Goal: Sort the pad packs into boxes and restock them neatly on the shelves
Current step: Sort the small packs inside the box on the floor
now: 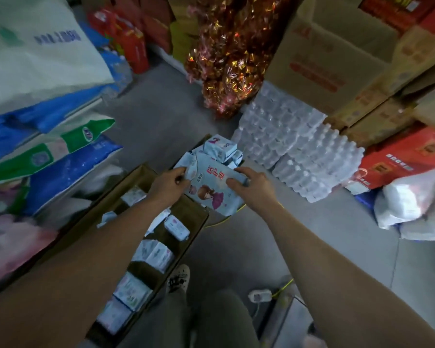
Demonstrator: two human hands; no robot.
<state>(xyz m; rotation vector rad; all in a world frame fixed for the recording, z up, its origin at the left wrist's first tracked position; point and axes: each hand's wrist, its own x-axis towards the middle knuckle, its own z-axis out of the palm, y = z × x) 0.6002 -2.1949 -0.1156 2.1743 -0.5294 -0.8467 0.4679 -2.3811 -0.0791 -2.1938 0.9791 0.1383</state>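
A large pale-blue pad pack (211, 183) with red lettering and a cartoon girl is held between both hands above the floor. My left hand (167, 180) grips its left edge, fingers curled round it. My right hand (249, 183) grips its right edge. Just behind it a cardboard box (204, 143) holds several smaller pale-blue pad packs (219, 146). Below my left arm a long open cardboard box (194, 222) lies on the floor with several white and pink pad packs (156, 254) in a row.
Shelves on the left carry large blue, green and white bagged goods (60, 156). Shrink-wrapped water bottles (294, 146) are stacked on the right, with cardboard cartons (337, 59) and red boxes (407, 159) behind. A shiny red-gold bag (234, 54) stands ahead. A power strip (259, 296) lies on the grey floor.
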